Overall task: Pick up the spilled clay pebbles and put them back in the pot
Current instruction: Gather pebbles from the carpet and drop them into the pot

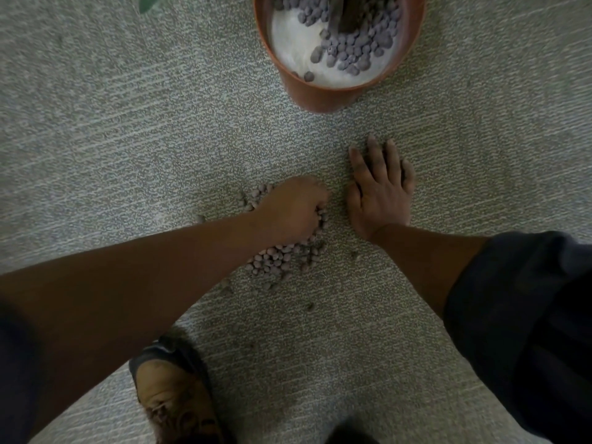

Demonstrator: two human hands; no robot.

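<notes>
A pile of grey-brown clay pebbles [282, 259] lies spilled on the carpet at the centre of the view. My left hand [293, 208] rests on top of the pile with its fingers curled around a handful of pebbles. Just to the right, my right hand [381, 190] lies flat on the carpet, fingers spread and empty. The terracotta pot [320, 94] stands at the top, a little beyond both hands. Inside it are white filling, a cluster of pebbles [355, 46] and a dark plant stem.
Grey-green carpet [128, 123] covers the whole floor. A few stray pebbles [310, 306] lie nearer to me than the pile. My foot in a dark sandal [173, 395] is at the bottom left. A green leaf tip [148, 1] shows at the top edge.
</notes>
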